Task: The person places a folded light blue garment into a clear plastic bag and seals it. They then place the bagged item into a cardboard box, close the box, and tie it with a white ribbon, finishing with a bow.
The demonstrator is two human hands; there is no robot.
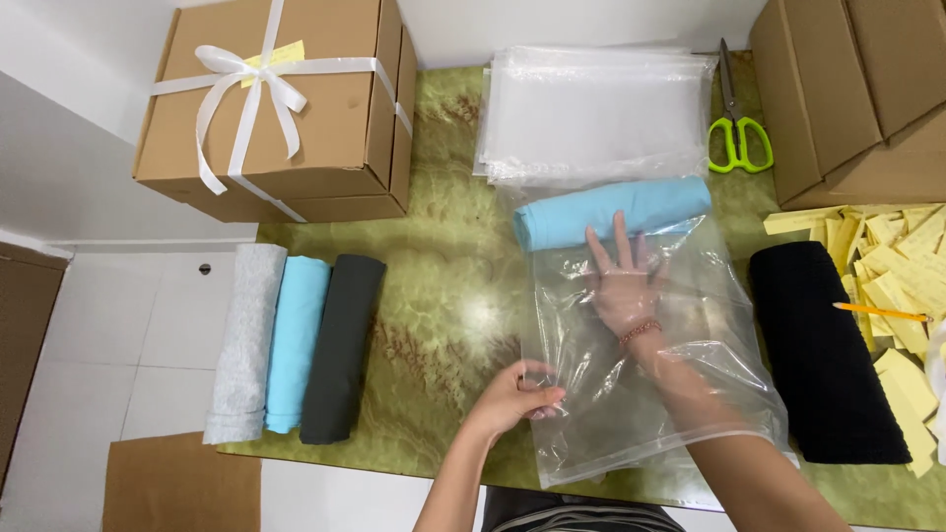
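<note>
While the right hand [623, 281] lay inside the clear plastic bag [641, 374], its fingers were spread flat and reached toward the rolled light-blue cloth [611, 210] at the bag's far mouth; fingertips appeared to touch the roll, though the film blurred the contact. The wrist carried a beaded bracelet [641, 330]. The left hand [512, 394] pinched the bag's near-left edge between thumb and fingers, clamped on the film. The two hands were apart, one inside the bag and one outside it.

The bag lay flat on the green marbled table [434, 296], and all places below are given relative to the bag. Beyond it, just past the blue roll, sat a stack of clear bags [591, 113]. Green-handled scissors [734, 123] lay to the far right of it, beside brown cartons [838, 89]. Just right of the bag lay a rolled black cloth [823, 355], then a heap of yellow paper slips [897, 266] with a pencil [880, 311] on top. Well to the left lay three rolls side by side: grey [244, 340], light blue [296, 340], dark grey [342, 345]. Far left stood a cardboard box tied with white ribbon [281, 103].
</note>
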